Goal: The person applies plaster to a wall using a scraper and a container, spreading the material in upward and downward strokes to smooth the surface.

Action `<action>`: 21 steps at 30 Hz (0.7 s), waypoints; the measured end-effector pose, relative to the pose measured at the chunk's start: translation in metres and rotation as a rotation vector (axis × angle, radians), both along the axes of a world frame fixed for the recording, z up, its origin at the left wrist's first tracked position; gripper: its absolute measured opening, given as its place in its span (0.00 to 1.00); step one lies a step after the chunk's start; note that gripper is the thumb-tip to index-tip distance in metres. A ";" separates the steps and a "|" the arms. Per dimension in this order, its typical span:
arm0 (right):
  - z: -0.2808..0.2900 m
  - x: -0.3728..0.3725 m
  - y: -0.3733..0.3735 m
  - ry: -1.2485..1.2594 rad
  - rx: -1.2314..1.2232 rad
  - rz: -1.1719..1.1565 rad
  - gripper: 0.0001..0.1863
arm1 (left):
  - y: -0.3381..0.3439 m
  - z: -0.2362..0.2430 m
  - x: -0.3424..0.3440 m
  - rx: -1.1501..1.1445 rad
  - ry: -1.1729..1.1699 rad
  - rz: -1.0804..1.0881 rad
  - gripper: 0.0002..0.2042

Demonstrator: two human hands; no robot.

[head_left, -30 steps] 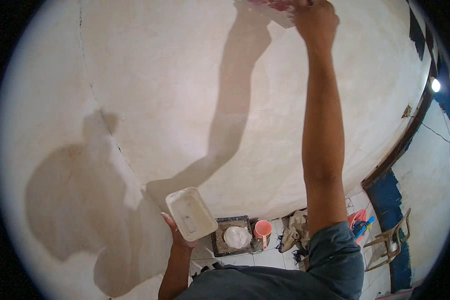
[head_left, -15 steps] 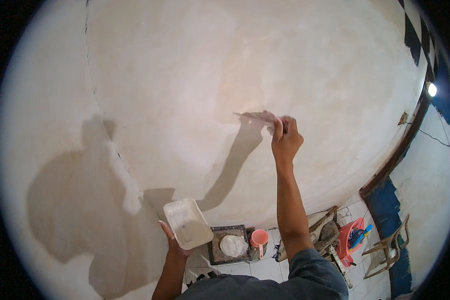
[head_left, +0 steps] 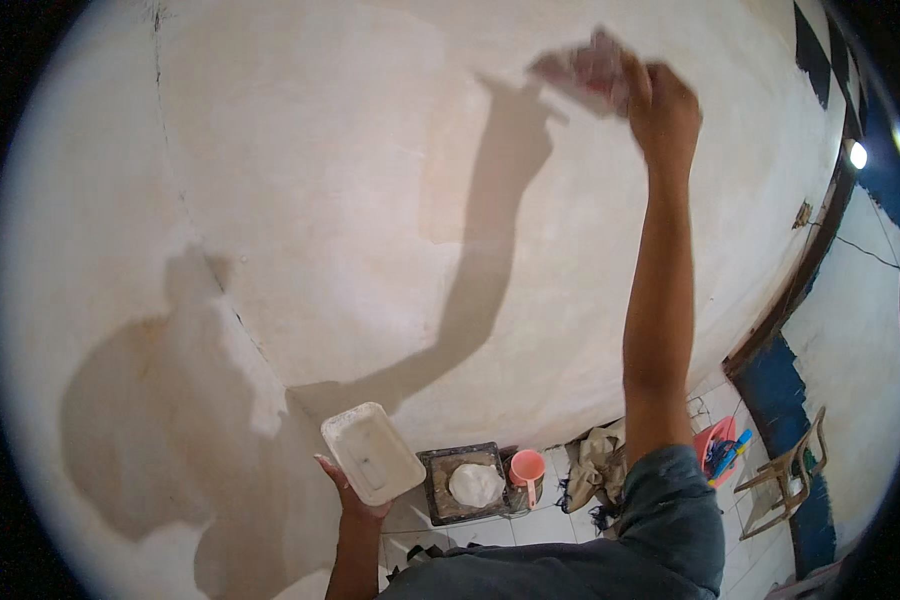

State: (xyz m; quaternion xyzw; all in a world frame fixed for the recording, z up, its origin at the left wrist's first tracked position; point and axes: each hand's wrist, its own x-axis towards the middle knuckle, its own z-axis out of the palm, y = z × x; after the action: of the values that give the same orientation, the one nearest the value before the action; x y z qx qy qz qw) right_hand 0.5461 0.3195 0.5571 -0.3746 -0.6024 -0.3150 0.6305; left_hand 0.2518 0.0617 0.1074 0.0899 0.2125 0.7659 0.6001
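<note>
Two hands are appearing in view, one left hand [head_left: 364, 508] and one right hand [head_left: 668, 112], and they are holding two items: one blurred flat tool [head_left: 592, 76] and one white rectangular tray [head_left: 374, 455]. Below, one dark square tray [head_left: 440, 508] is carrying one white rounded mass [head_left: 476, 485], while one pink dipper [head_left: 527, 466], one heap of brownish cloth [head_left: 596, 466], one pinkish-red tub [head_left: 706, 440] and one chair [head_left: 803, 468] are making up four further units. At the right, one lit lamp [head_left: 858, 155] is shining and one thin cable [head_left: 870, 253] is running.

Pink tub [head_left: 708, 441] near a brown chair [head_left: 788, 476]; lit bulb [head_left: 858, 155] higher.
</note>
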 end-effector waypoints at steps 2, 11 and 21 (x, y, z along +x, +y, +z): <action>-0.066 0.005 -0.006 0.023 -0.044 0.078 0.17 | -0.003 -0.002 -0.001 0.036 -0.035 -0.062 0.45; -0.193 -0.016 0.037 0.068 -0.182 0.104 0.12 | 0.003 -0.012 0.000 0.054 0.170 -0.095 0.46; -0.003 0.011 0.021 0.098 -0.024 0.036 0.24 | 0.006 -0.047 -0.015 0.000 -0.015 -0.035 0.45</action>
State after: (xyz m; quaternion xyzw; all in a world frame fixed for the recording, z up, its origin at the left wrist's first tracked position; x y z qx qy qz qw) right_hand 0.5572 0.3408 0.5544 -0.3863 -0.5809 -0.2777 0.6604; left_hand 0.2368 0.0677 0.0601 0.0879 0.2063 0.7560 0.6150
